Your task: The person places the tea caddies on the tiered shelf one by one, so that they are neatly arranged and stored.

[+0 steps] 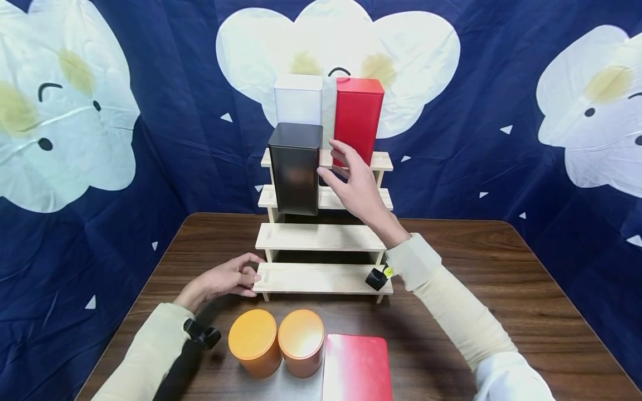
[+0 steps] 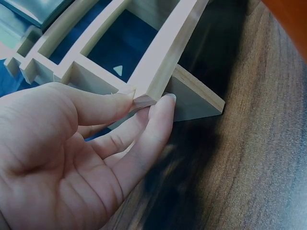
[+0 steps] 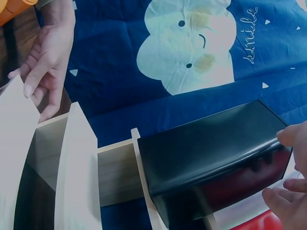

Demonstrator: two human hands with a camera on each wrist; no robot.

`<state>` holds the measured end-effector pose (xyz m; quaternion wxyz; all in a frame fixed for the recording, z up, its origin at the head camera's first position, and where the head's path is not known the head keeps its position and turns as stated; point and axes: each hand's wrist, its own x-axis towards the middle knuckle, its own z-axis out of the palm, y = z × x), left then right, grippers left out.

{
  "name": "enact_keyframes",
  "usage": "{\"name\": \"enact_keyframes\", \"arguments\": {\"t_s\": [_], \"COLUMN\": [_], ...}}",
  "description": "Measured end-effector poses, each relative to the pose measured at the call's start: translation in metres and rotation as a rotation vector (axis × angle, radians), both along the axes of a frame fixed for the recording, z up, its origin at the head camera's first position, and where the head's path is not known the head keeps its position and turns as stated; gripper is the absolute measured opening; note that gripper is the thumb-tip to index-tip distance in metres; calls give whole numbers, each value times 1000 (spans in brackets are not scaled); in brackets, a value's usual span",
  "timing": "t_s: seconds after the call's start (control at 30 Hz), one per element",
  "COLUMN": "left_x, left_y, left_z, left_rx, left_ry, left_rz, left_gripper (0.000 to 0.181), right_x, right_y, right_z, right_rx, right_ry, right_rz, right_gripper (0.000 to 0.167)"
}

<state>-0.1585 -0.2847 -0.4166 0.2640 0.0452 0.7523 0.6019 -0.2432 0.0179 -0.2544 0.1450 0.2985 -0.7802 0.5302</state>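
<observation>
Black tin (image 1: 296, 172): stood upright at left on the second-highest step, probably lower so the white tin (image 1: 299, 100) behind stayed visible.
Right hand (image 1: 358, 186): you had fingers apart, clamped on nothing, at its right side; thumb contact I cannot tell.
Left hand (image 1: 228, 280): you pinched the wooden rack (image 1: 321, 236) at its nearest step's left end, likely for steadiness.

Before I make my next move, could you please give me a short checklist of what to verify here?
1. Left hand on bottom shelf: ok, pinching its left end.
2. Black tin upright: ok, at the second shelf from the top.
3. Right hand clear of it: cannot tell, contact is unclear.
4. Red tin upright: ok.
5. All containers shelved: not ok, two orange canisters and a red box are on the table.
</observation>
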Motion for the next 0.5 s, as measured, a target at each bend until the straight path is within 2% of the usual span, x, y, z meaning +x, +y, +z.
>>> {"name": "enact_keyframes", "arguments": {"t_s": [0.2, 0.5], "left_x": [-1, -3], "left_y": [0, -1], "left_z": [-2, -4], "left_rx": [-10, -21], "left_ry": [-11, -17], "left_rz": [1, 5], "left_gripper": [50, 49], "right_x": [8, 30], "right_y": [9, 21], "right_z": [-6, -8], "right_rx": [-38, -55], "right_ry": [-13, -34], "right_rz": [40, 60], "right_gripper": [59, 58]}}
